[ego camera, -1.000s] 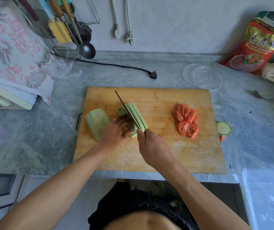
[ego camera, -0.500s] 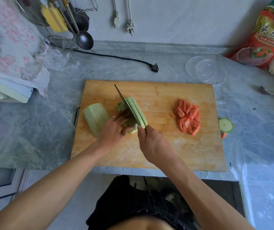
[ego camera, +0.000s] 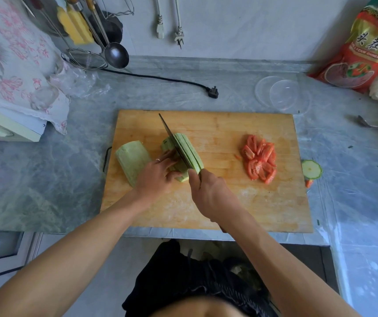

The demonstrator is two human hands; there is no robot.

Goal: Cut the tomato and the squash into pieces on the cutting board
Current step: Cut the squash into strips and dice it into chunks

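Your left hand presses flat-fingered on the pale green squash half to steady it; your right hand grips the dark knife slicing lengthwise.

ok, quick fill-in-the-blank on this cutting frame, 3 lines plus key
The right hand grips the ____, its blade in the sliced squash.
The tomato pieces lie on the ____ of the board.
The left hand steadies the sliced squash; the uncut half lies to its ____.

Missing: knife; right; left
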